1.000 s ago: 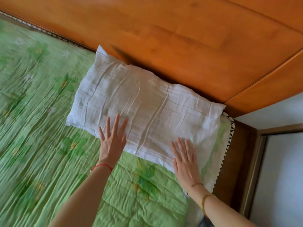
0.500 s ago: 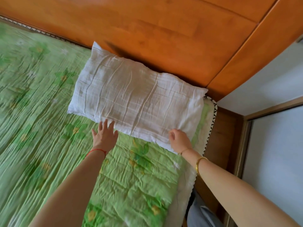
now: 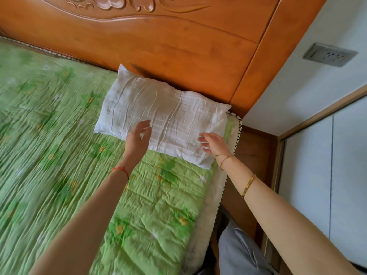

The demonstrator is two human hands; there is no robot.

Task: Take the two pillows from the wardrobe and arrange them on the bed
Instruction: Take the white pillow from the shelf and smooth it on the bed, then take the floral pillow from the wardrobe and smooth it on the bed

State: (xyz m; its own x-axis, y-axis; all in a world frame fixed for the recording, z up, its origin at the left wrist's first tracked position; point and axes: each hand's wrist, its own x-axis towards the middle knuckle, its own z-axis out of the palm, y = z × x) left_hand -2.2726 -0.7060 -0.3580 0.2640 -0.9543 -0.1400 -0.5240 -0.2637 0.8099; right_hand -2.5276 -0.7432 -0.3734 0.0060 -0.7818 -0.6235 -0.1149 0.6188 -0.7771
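A white crinkled pillow (image 3: 168, 118) lies flat at the right end of the bed, its long side against the wooden headboard (image 3: 158, 46). The bed is covered by a green flowered quilt (image 3: 59, 155). My left hand (image 3: 138, 138) hovers over the pillow's near edge, fingers apart and holding nothing. My right hand (image 3: 213, 143) hangs over the pillow's near right part, fingers loosely spread, also holding nothing. Only one pillow is in view.
A wooden bed frame edge (image 3: 252, 155) runs along the right side of the mattress. A white wall with a grey socket (image 3: 329, 54) is at the upper right, and pale sliding doors (image 3: 327, 175) stand at the right. Grey trousers (image 3: 238, 253) show below.
Both hands lay flat on the pillow's near edge, then lifted off it. They now hover over it with fingers apart. The view has pulled back, showing more headboard and wall.
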